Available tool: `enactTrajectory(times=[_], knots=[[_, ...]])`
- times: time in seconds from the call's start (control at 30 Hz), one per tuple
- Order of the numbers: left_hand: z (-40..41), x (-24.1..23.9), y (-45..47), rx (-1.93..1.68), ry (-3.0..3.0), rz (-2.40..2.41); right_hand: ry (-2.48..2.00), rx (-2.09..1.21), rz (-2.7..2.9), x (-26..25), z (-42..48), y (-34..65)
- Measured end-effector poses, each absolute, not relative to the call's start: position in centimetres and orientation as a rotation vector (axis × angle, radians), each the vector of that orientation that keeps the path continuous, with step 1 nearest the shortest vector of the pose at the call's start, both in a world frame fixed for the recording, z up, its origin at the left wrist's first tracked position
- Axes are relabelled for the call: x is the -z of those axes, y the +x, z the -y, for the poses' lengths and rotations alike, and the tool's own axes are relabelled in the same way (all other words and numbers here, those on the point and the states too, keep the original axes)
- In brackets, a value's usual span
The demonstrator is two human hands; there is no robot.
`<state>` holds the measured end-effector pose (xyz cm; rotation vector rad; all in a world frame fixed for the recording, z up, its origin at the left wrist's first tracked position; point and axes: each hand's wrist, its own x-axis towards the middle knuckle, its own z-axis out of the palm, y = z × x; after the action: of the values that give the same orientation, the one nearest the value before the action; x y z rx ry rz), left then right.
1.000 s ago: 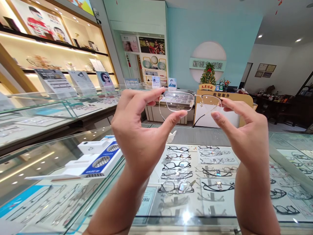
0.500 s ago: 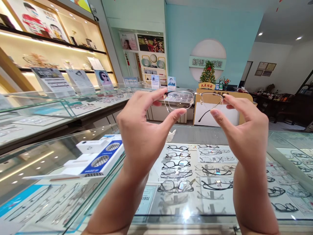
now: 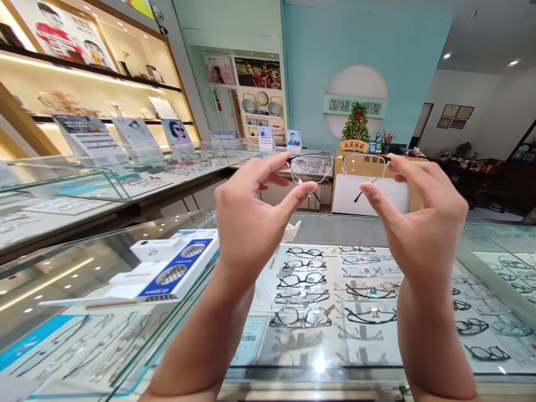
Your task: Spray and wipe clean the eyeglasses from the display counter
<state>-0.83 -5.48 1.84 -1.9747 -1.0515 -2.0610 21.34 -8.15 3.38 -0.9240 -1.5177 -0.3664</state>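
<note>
A pair of eyeglasses with a dark upper rim and clear lenses is held up in the air between my two hands. My left hand pinches its left end with the forefinger on top and the thumb near the lower edge of the lens. At the other end, my right hand grips the frame the same way. The lenses face away from me, and the dark-tipped temples hang below the rims, partly behind the thumbs. Beneath my arms lies a glass display case with rows of eyeglasses inside.
A blue and white box stands on the glass to the left. Another display counter runs along the left, with advertising cards on it. Farther back are a reception desk and a small plant.
The eyeglasses have turned so the lenses sit more level and square to me, and the temples now point differently. Both hands have shifted slightly to the right.
</note>
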Motion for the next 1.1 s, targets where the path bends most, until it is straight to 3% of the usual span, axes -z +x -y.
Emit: enactTrajectory(times=[0.63, 1.1], knots=[[-1.3, 0.1, -0.7, 2.281, -1.997, 0.671, -0.77, 0.447, 1.539, -2.8, 6.2, 20.3], [-0.6, 0.9, 0.7, 2.125, -1.634, 0.726, -0.775, 0.08, 1.553, -2.2, 4.3, 20.5]])
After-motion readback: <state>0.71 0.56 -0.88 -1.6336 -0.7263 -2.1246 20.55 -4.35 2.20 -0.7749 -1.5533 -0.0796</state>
